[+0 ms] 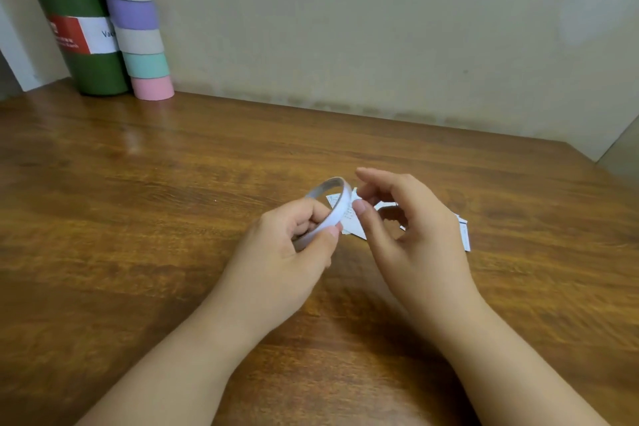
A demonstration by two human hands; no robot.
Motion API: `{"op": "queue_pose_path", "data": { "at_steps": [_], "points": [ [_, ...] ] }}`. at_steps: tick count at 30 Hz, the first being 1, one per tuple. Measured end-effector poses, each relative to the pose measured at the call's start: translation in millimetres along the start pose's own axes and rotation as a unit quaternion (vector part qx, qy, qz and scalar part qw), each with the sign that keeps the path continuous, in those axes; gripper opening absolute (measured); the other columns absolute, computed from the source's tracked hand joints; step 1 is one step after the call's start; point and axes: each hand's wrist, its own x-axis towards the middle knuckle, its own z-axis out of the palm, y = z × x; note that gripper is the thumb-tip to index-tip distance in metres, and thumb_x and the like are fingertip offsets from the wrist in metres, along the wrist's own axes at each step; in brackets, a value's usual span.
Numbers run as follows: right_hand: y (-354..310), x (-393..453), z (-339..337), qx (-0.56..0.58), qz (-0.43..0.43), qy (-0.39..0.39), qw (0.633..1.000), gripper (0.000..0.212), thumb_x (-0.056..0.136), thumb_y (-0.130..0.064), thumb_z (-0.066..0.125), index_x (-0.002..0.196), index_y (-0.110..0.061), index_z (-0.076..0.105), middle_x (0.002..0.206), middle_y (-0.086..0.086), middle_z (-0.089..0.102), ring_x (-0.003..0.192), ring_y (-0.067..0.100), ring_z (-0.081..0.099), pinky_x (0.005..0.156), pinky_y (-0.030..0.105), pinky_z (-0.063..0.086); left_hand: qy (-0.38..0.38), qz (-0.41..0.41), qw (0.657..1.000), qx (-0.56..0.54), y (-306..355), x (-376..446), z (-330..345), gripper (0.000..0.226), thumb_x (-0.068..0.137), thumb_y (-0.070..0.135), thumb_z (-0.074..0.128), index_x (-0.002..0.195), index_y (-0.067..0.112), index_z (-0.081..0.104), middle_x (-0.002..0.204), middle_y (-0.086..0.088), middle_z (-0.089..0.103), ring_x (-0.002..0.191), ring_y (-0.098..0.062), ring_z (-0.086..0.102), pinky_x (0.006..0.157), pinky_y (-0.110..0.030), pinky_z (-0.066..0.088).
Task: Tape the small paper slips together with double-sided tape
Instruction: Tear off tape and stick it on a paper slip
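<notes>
Between left-hand fingers (313, 218): tape roll (328, 207), slips (352, 221) behind.

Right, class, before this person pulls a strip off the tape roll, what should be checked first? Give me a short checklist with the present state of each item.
1. Tape roll firmly held: ok, the left hand grips it between thumb and fingers.
2. Right hand at the roll's edge: ok, thumb and fingertips are at its rim.
3. Loose tape end found: cannot tell, no free end shows.
4. Paper slips within reach: ok, they lie on the table just behind the hands.
5. Slips lined up for joining: cannot tell, the hands hide most of them.
</notes>
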Motion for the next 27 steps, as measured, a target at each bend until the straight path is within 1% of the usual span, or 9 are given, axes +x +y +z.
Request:
{"op": "queue_pose_path", "data": {
  "at_steps": [2, 5, 9, 12, 15, 18, 21, 24, 27],
  "points": [
    [-4, -2, 1, -0.001, -0.004, -0.01, 1.0, 0.015, 0.09, -0.019, 0.061, 0.105, -0.018, 0.065, 0.095, -0.011, 0.063, 0.091, 0.0, 0.057, 0.076, 0.006, 0.042, -0.008, -0.018, 0.999, -0.035, -3, 1, 0, 0.013, 0.087, 0.027, 0.056, 0.076, 0.025, 0.063, 0.061, 0.004, 0.064, 0.055, -0.005, 0.053, 0.059, -0.023, 0.042],
    [-7, -5, 6, -0.004, -0.001, -0.017, 1.0, 0.02, 0.088, -0.027, 0.057, 0.102, -0.016, 0.067, 0.098, -0.008, 0.065, 0.09, 0.003, 0.06, 0.076, 0.01, 0.045, -0.007, -0.026, 0.998, -0.056, -5, 2, 0, 0.011, 0.084, 0.029, 0.055, 0.081, 0.032, 0.065, 0.061, 0.005, 0.065, 0.058, -0.006, 0.057, 0.062, -0.032, 0.047],
    [-7, -5, 8, 0.004, 0.007, 0.004, 1.0, 0.011, 0.084, -0.017, 0.065, 0.094, -0.015, 0.069, 0.093, -0.009, 0.066, 0.09, 0.002, 0.06, 0.076, 0.014, 0.047, -0.005, -0.002, 1.0, -0.015, -4, 1, 0, 0.022, 0.091, 0.015, 0.057, 0.079, 0.031, 0.066, 0.061, 0.005, 0.062, 0.059, -0.004, 0.056, 0.059, -0.016, 0.042],
    [-9, -4, 5, 0.03, 0.03, -0.001, 0.999, 0.008, 0.082, -0.016, 0.066, 0.089, -0.017, 0.068, 0.09, -0.012, 0.065, 0.088, 0.003, 0.06, 0.074, 0.018, 0.048, 0.0, 0.011, 1.0, 0.0, 0, -1, -1, 0.023, 0.091, 0.015, 0.056, 0.075, 0.029, 0.064, 0.058, 0.0, 0.058, 0.051, -0.008, 0.049, 0.051, -0.017, 0.036],
    [-11, -4, 4, 0.053, 0.056, -0.006, 0.997, 0.006, 0.08, -0.019, 0.068, 0.086, -0.019, 0.068, 0.087, -0.014, 0.065, 0.085, 0.005, 0.061, 0.073, 0.021, 0.049, 0.003, 0.012, 1.0, -0.016, 4, -1, -1, 0.031, 0.093, 0.012, 0.052, 0.065, 0.025, 0.06, 0.047, 0.01, 0.05, 0.04, -0.001, 0.039, 0.045, -0.009, 0.028],
    [-14, -4, 3, 0.075, 0.069, -0.003, 0.995, 0.005, 0.078, -0.018, 0.07, 0.082, -0.019, 0.068, 0.082, -0.014, 0.067, 0.085, 0.006, 0.062, 0.073, 0.024, 0.05, 0.021, 0.018, 1.0, 0.0, 4, -1, -1, 0.035, 0.092, 0.012, 0.052, 0.062, 0.027, 0.058, 0.048, 0.011, 0.052, 0.04, -0.002, 0.042, 0.046, -0.009, 0.03],
    [-18, -5, -1, 0.12, 0.106, -0.012, 0.987, 0.011, 0.078, -0.014, 0.075, 0.08, -0.023, 0.069, 0.083, -0.014, 0.07, 0.085, 0.008, 0.065, 0.077, 0.029, 0.051, 0.04, 0.019, 0.999, 0.001, 3, -1, 0, 0.024, 0.089, 0.018, 0.053, 0.069, 0.027, 0.064, 0.052, 0.007, 0.056, 0.046, -0.002, 0.048, 0.049, -0.009, 0.034],
    [-20, -3, -3, 0.155, 0.127, -0.014, 0.98, 0.016, 0.08, -0.011, 0.075, 0.088, -0.024, 0.068, 0.086, -0.015, 0.07, 0.086, 0.009, 0.066, 0.079, 0.029, 0.052, 0.052, 0.018, 0.998, 0.004, 3, -1, 0, 0.021, 0.086, 0.022, 0.052, 0.07, 0.024, 0.064, 0.051, 0.01, 0.055, 0.048, -0.003, 0.049, 0.049, -0.01, 0.034],
    [-16, -2, -2, 0.138, 0.12, 0.0, 0.983, 0.027, 0.083, -0.023, 0.07, 0.109, -0.027, 0.062, 0.092, -0.016, 0.067, 0.094, 0.007, 0.063, 0.08, 0.019, 0.05, 0.065, 0.011, 0.998, 0.003, 0, 0, 0, 0.025, 0.088, 0.014, 0.055, 0.066, 0.022, 0.062, 0.05, 0.012, 0.054, 0.048, -0.004, 0.047, 0.049, -0.012, 0.034]
  ]
}}
